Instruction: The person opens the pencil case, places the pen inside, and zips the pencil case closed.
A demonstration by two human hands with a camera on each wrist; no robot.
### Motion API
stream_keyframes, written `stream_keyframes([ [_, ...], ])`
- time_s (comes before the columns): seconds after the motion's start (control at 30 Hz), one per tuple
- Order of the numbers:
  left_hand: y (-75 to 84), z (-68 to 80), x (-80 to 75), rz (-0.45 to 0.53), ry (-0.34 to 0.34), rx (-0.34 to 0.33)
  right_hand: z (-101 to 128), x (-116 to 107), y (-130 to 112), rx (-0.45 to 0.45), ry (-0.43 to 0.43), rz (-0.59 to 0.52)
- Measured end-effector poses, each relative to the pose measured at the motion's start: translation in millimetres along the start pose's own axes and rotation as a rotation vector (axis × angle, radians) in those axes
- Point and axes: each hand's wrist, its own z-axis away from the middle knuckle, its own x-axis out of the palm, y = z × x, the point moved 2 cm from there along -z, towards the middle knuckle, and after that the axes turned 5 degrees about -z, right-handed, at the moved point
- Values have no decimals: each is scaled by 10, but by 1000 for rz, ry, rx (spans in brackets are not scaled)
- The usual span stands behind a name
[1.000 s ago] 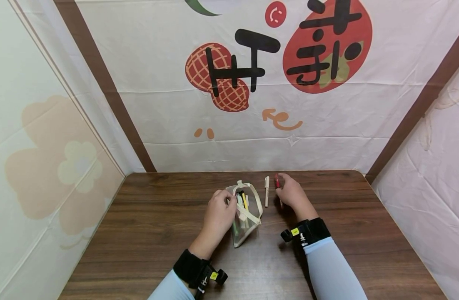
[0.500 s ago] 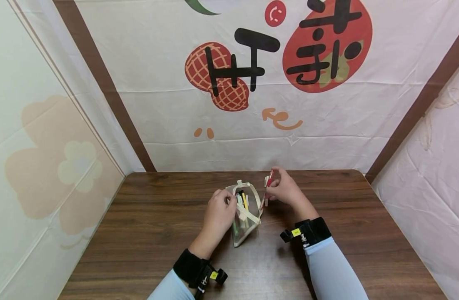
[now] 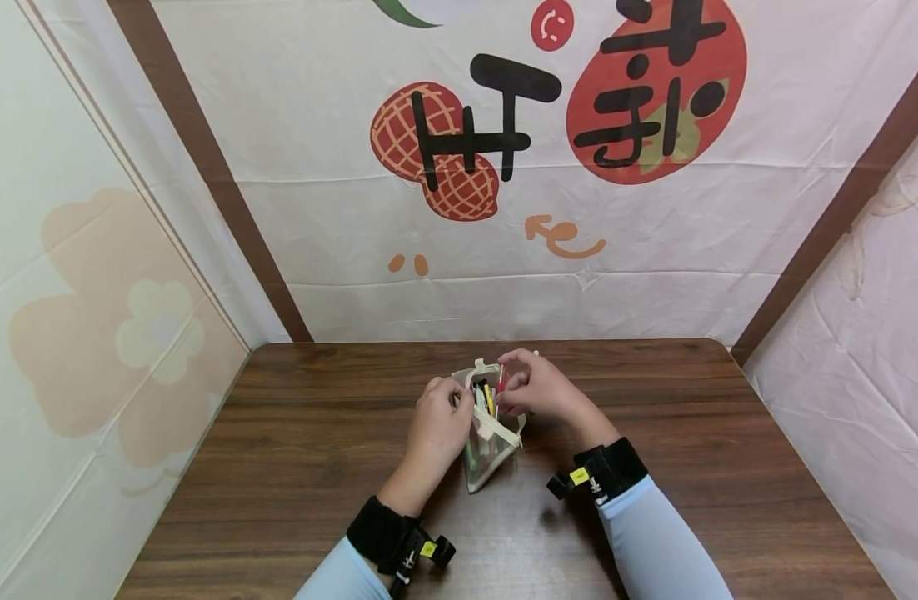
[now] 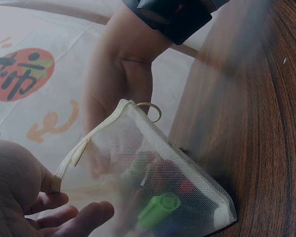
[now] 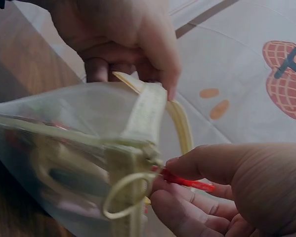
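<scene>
A see-through mesh pencil pouch with cream trim stands on the table, its zip opening spread. My left hand pinches the edge of that opening between thumb and fingers. Over the opening, my right hand holds a red pen between thumb and fingertips, its lower end down at the pouch's mouth. In the right wrist view the red pen shows beside the zip's pull ring. Several pens are inside the pouch, among them a yellow one; a green cap shows through the mesh in the left wrist view.
The brown wooden table reaches back to a printed fabric wall. A white pen lies on the table behind my right hand, mostly hidden by it. Fabric panels also stand to the left and right.
My right hand has lifted the red pen off the table and carried it left, past the white pen, to the pouch's opening. My left hand has stayed on the pouch's edge.
</scene>
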Motion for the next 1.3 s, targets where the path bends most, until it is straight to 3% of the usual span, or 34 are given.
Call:
stream_keyframes([
  [0.43, -12, -10, 4, 11, -2, 6, -47, 146, 39, -55, 17, 64],
  [0.87, -16, -4, 5, 10, -10, 7, -52, 30, 90, -8, 63, 105],
  [1.07, -8, -2, -2, 12, -11, 9, -45, 12, 83, -44, 76, 197],
  [1.3, -8, 10, -5, 18, -4, 17, -44, -169, 170, -13, 247, 372],
])
